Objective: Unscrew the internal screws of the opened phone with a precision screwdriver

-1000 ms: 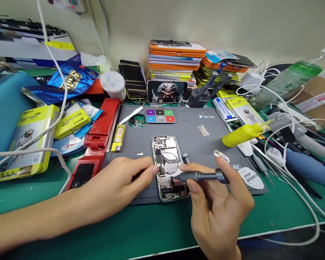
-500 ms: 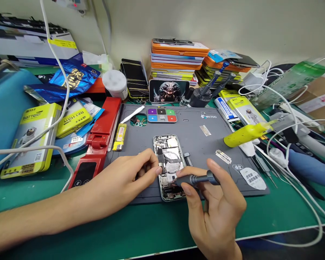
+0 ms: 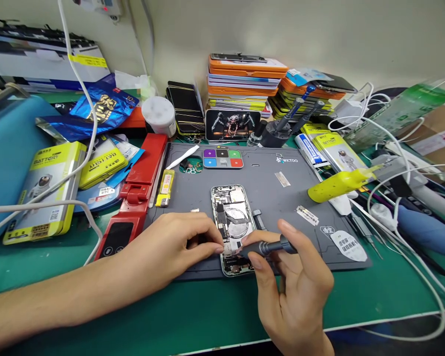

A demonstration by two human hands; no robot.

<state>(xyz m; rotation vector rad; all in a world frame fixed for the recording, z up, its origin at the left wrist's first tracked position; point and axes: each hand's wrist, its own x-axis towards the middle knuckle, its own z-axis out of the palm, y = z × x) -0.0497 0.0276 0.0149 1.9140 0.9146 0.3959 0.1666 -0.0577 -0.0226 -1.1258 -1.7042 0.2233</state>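
Note:
An opened phone lies on the grey work mat, its inner parts exposed. My left hand rests at the phone's left edge, thumb and forefinger pinched together over the lower part; whatever is between the fingertips is hidden. In my right hand is a dark screwdriver, gripped between thumb and fingers and tilted, its end pointing at the lower inside of the phone. Its tip is too small to make out. A small dark part lies right of the phone.
Around the mat are a yellow-wrapped battery, a white spudger, a coloured magnetic tray, a razor blade and a yellow bottle. A red clamp tool stands left. White cables run along the right.
My left fingertips have slid a little toward me along the phone's left edge. The screwdriver and my right hand have shifted only slightly. A small pale piece now shows behind my left hand.

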